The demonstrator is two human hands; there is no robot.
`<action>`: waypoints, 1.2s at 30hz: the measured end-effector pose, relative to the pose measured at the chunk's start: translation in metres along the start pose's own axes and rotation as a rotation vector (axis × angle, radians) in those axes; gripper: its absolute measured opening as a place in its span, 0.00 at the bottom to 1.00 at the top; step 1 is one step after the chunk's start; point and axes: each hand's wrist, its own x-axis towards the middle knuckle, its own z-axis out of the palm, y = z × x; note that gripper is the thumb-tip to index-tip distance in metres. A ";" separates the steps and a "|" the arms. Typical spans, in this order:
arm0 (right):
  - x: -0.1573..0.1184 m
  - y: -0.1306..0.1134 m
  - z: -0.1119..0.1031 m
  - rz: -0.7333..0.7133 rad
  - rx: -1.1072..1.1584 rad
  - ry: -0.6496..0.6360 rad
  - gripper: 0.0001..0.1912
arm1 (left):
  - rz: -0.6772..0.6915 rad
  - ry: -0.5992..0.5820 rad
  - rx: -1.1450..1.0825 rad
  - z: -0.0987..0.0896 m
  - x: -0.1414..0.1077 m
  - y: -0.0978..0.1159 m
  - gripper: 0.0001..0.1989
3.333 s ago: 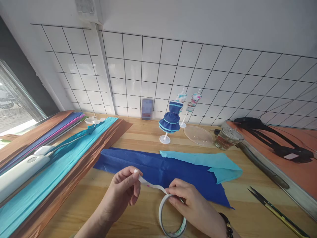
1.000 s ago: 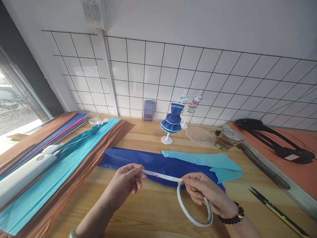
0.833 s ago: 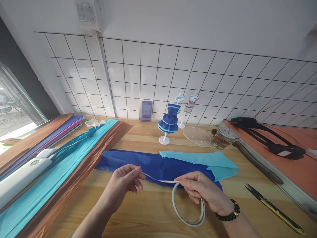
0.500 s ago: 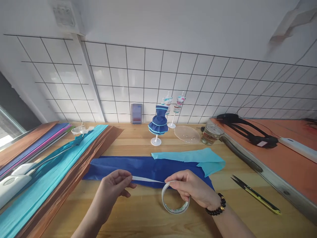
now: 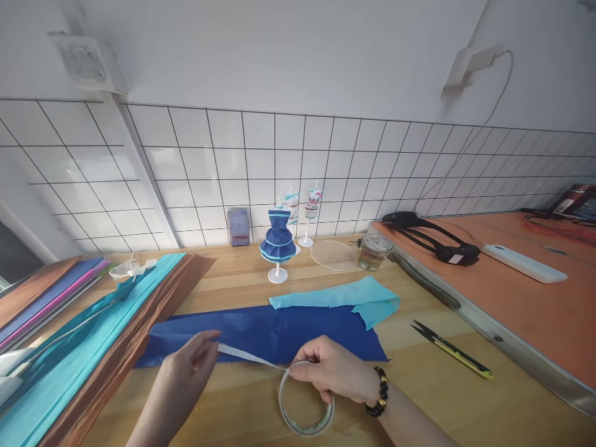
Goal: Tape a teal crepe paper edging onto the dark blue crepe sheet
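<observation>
My left hand [image 5: 186,375] pinches the free end of a white tape strip [image 5: 246,355]. The strip runs slightly slack to a white tape roll [image 5: 307,428], which my right hand [image 5: 330,372] grips at its upper edge. Both hands are over the near edge of a dark blue sheet [image 5: 242,329] lying on the wooden table [image 5: 242,422]. A light turquoise piece [image 5: 344,293] overlaps the sheet's far right part. Behind them stands a small dress form in a blue ruffled dress [image 5: 278,239].
Teal sheets [image 5: 88,341] and brown sheets [image 5: 135,329] lie at the left. Yellow-black snips [image 5: 451,351] are at the right. Farther back are two more dress forms [image 5: 313,208], a clear disc [image 5: 332,255] and a glass jar [image 5: 374,253]. A black headset [image 5: 433,239] rests on an orange surface [image 5: 516,304].
The view has turned to the right and up, so things appear farther left and mostly lower. The tape strip looks a little longer between my hands.
</observation>
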 end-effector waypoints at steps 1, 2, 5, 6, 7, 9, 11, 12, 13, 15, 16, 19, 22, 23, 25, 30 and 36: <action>-0.002 -0.001 -0.001 0.000 -0.020 0.000 0.16 | 0.043 0.021 0.052 0.001 0.000 -0.001 0.12; -0.006 -0.003 -0.002 0.002 -0.031 -0.006 0.16 | 0.073 0.036 0.087 0.001 0.000 -0.002 0.12; -0.022 -0.011 -0.007 -0.002 -0.069 -0.053 0.18 | 0.111 0.036 0.103 0.003 0.000 -0.006 0.11; -0.028 -0.013 -0.010 -0.011 -0.104 -0.080 0.18 | 0.121 0.014 0.110 0.003 0.000 -0.007 0.11; -0.034 -0.013 -0.013 -0.017 -0.146 -0.112 0.19 | 0.138 -0.012 0.138 0.003 0.001 -0.010 0.11; -0.044 -0.010 -0.022 -0.089 -0.195 -0.199 0.19 | 0.220 -0.064 0.242 0.002 0.005 -0.016 0.11; -0.052 -0.002 -0.031 -0.230 -0.153 -0.217 0.21 | 0.360 -0.086 0.370 0.003 0.008 -0.022 0.11; -0.055 0.004 -0.036 -0.281 -0.098 -0.184 0.21 | 0.434 -0.083 0.422 0.003 0.010 -0.024 0.11; -0.058 0.009 -0.041 -0.300 -0.025 -0.132 0.22 | 0.501 -0.077 0.463 0.003 0.011 -0.026 0.11; -0.065 0.020 -0.050 -0.239 0.132 -0.008 0.22 | 0.586 -0.091 0.532 0.004 0.011 -0.028 0.10; -0.069 0.024 -0.054 -0.190 0.194 0.038 0.21 | 0.609 -0.106 0.563 0.005 0.010 -0.029 0.09; -0.082 0.036 -0.061 -0.069 0.322 0.092 0.24 | 0.637 -0.150 0.632 0.008 0.007 -0.030 0.10; -0.092 0.046 -0.064 -0.043 0.419 0.106 0.27 | 0.657 -0.135 0.649 0.011 0.007 -0.031 0.10; -0.093 0.049 -0.065 -0.054 0.447 0.118 0.26 | 0.671 -0.134 0.648 0.012 0.007 -0.031 0.10; -0.094 0.053 -0.066 -0.087 0.495 0.135 0.25 | 0.703 -0.143 0.648 0.014 0.008 -0.030 0.10; -0.090 0.054 -0.069 -0.151 0.521 0.181 0.20 | 0.715 -0.192 0.649 0.016 0.008 -0.027 0.11; -0.096 0.052 -0.079 -0.169 0.504 0.226 0.20 | 0.678 -0.282 0.581 0.019 0.005 -0.024 0.07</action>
